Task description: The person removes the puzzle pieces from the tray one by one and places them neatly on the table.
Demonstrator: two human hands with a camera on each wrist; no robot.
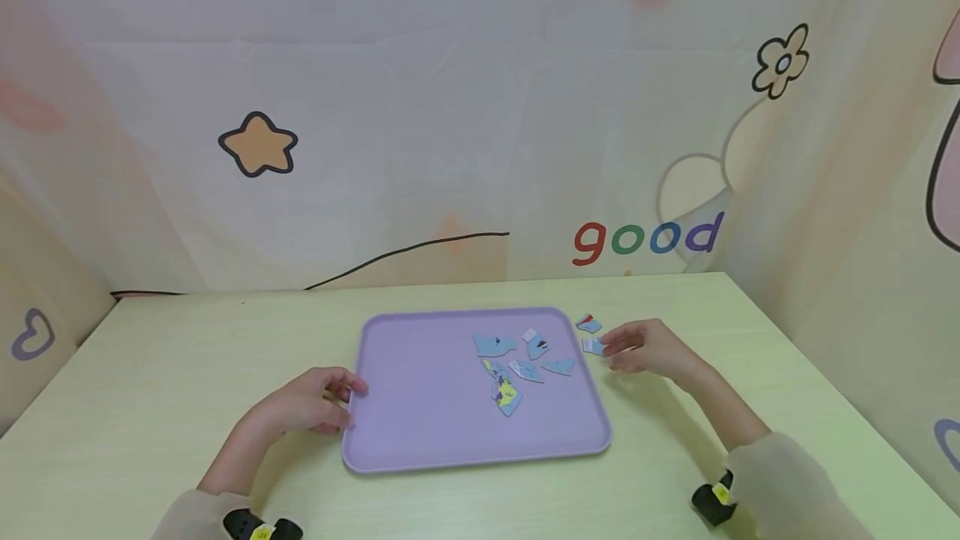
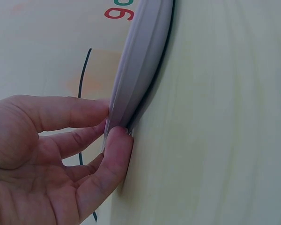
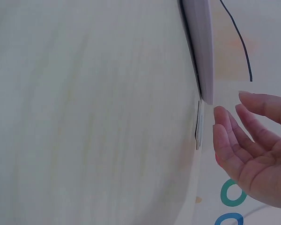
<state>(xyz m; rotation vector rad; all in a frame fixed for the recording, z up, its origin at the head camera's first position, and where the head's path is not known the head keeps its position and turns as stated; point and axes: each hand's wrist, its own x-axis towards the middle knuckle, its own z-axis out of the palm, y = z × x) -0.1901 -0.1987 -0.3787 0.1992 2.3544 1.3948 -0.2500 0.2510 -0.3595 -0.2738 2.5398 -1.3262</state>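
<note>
My left hand (image 1: 318, 398) holds the left rim of a lilac tray (image 1: 420, 440); in the left wrist view its thumb and fingers (image 2: 118, 150) meet at the tray's edge. On the tray's right half lie several flat, light-blue puzzle pieces (image 1: 495, 346), one cluster (image 1: 507, 397) showing yellow and purple print. Just past the right rim, a blue piece with red (image 1: 588, 324) and another blue piece (image 1: 592, 346) lie on the table. Beside the latter hovers my right hand (image 1: 647, 348), thumb and fingers apart with nothing between them. In the right wrist view the loose pieces (image 3: 198, 126) appear edge-on.
The pale wooden table (image 1: 202, 340) ends at a printed cloth backdrop (image 1: 450, 148), with more cloth on both sides. Black devices (image 1: 712, 502) are strapped at both wrists.
</note>
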